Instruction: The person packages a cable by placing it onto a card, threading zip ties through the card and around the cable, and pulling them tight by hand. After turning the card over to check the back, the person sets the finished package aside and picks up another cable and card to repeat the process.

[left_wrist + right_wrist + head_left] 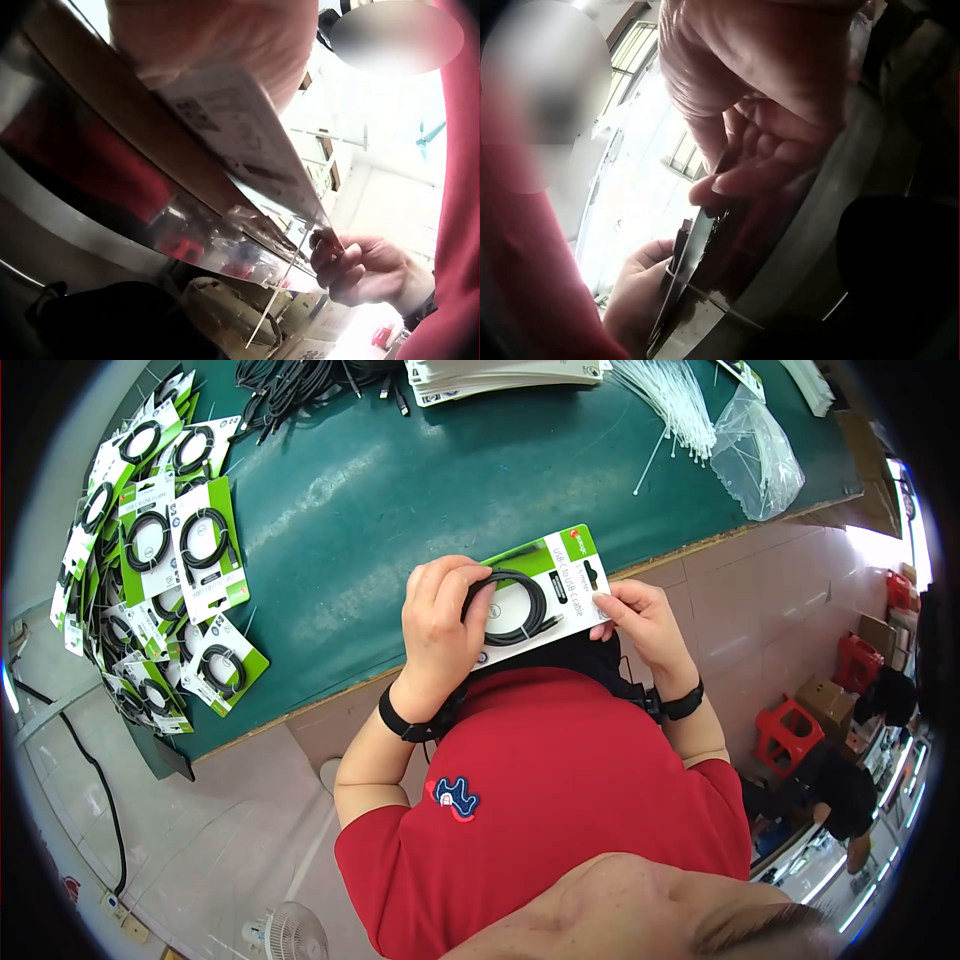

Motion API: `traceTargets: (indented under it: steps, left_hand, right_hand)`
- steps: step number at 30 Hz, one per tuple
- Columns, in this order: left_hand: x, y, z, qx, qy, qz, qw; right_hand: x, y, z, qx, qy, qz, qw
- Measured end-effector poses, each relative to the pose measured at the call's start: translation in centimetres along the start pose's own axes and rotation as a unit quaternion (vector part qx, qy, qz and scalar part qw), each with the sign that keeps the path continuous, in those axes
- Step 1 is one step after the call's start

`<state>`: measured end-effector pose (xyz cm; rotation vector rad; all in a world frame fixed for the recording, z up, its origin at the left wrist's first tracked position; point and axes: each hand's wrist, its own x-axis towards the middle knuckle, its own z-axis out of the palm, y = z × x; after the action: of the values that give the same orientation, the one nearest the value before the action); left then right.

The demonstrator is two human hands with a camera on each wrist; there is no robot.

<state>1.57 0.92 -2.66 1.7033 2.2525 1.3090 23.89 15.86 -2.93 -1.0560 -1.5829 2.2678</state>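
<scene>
A white and green retail card (578,600), printed "USB-C to USB-C cable", is held between both hands over the table's near edge. A coiled black cable (541,603) lies on its front. My left hand (440,615) grips the card's left end, its fingers over the coil. At the end with the hang hole, my right hand (645,622) pinches the card with its thumb on the front. A thin white cable tie (277,294) sticks out from the card in the left wrist view. From the right wrist, the card (697,244) appears edge-on.
Carded cables (205,545) pile up at the table's left end. Along the back lie loose black cables (300,390), a stack of blank-looking cards (500,382), white cable ties (670,405) and a clear plastic bag (758,455). Red stools (788,732) stand on the floor at right.
</scene>
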Motion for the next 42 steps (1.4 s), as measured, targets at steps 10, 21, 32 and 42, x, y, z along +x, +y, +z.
traceTargets:
  steps: [10,21,32,42]
  left_hand:
    - [2.0,0.5,-2.9,-0.032,0.05,0.055,0.997]
    - [2.8,-0.4,-2.5,0.02,0.117,0.153,0.981]
    - [3.3,0.7,-4.7,0.029,0.091,0.05,0.994]
    - [3.4,0.6,-5.3,0.003,0.063,0.003,0.998]
  right_hand:
    - [1.7,-0.4,0.5,0.028,-0.03,-0.167,0.985]
    - [2.8,-1.2,0.9,0.053,-0.048,-0.167,0.983]
    - [4.6,-4.3,1.0,-0.016,-0.111,-0.218,0.97]
    - [6.2,-7.2,-0.7,-0.215,-0.115,-0.288,0.926]
